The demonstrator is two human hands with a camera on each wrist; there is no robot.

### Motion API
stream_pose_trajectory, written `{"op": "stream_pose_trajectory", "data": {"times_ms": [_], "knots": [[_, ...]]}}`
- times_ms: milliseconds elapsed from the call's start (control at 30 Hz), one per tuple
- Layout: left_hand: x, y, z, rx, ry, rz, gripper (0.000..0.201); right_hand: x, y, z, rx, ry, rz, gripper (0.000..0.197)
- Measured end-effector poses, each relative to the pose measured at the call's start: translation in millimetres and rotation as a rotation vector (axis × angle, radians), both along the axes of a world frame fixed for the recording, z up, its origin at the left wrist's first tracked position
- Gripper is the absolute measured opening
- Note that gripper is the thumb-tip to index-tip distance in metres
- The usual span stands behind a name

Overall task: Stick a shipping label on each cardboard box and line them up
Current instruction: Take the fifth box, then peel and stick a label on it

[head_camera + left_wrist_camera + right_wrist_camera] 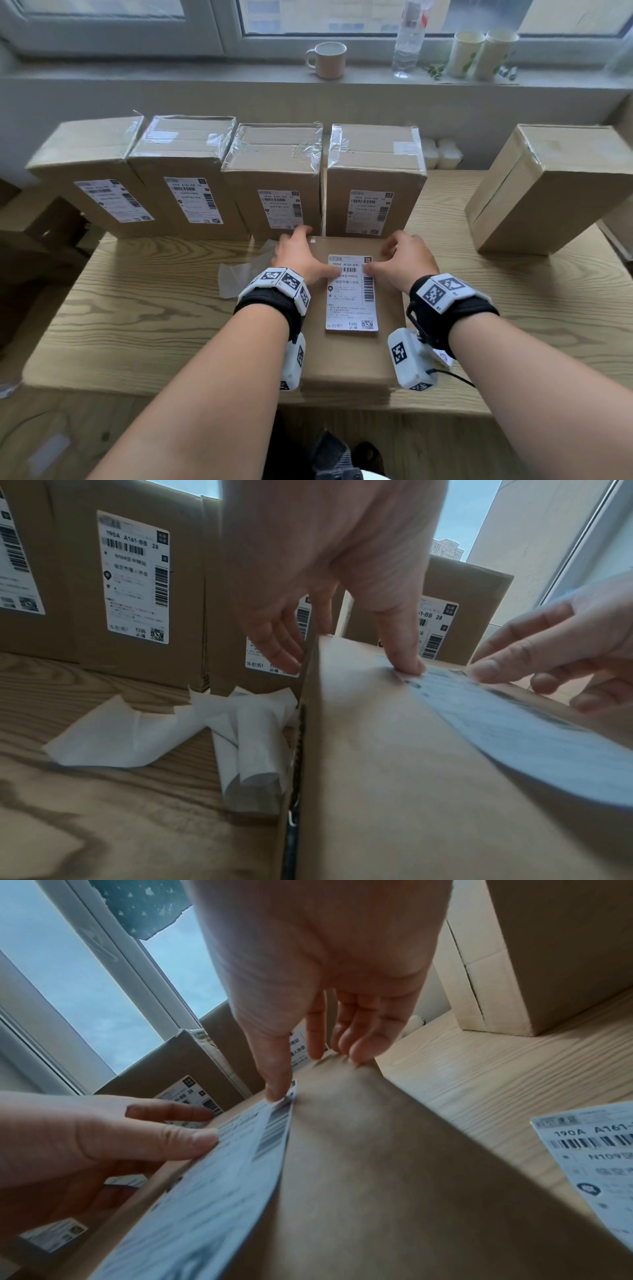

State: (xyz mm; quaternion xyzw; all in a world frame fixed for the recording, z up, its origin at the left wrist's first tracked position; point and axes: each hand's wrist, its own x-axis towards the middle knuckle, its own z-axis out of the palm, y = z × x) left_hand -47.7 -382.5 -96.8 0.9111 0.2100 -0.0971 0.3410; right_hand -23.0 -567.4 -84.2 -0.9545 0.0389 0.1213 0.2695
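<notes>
box [352, 356] at table [137, 308] front edge | label [352, 301] under left hand [301, 255], right hand [404, 257]

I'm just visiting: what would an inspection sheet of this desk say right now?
Surface: wooden table.
Job's things: four labelled boxes in a row; flat box with label on top; unlabelled box at right; spare label.
Clutter: backing papers.
Hands: left hand and right hand press the label's top with their thumbs.
Cables: black lead at right wrist.
Surroundings: windowsill with mug, bottle, paper cups.
</notes>
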Motion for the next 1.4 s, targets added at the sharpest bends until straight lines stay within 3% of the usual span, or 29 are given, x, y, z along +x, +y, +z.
{"op": "stream_pose_trajectory", "data": {"times_ms": [367, 500, 700, 1200, 1400], "knots": [[-35.3, -5.2, 4.3, -0.101, 0.104, -0.044, 0.137, -32.1, -3.5, 0.6, -0.015, 0.143, 0.061, 0.116], [-44.6, -5.5, 2.9, -0.136, 0.148, -0.045, 0.143, -38.1, -4.9, -2.7, -0.020, 0.245, 0.069, 0.116], [-56.9, -2.8, 2.4, -0.192, 0.199, -0.080, 0.149, -45.6, -0.7, -10.9, -0.013, 0.308, 0.127, 0.138], [-71.2, -2.2, 15.8, -0.102, 0.324, -0.197, 0.146, -53.6, -6.7, -11.2, 0.020, 0.337, 0.160, 0.145], [-73.5, 3.3, 19.4, -0.118, 0.304, -0.154, 0.142, -53.6, -6.3, -8.6, 0.027, 0.361, 0.145, 0.141]]}}
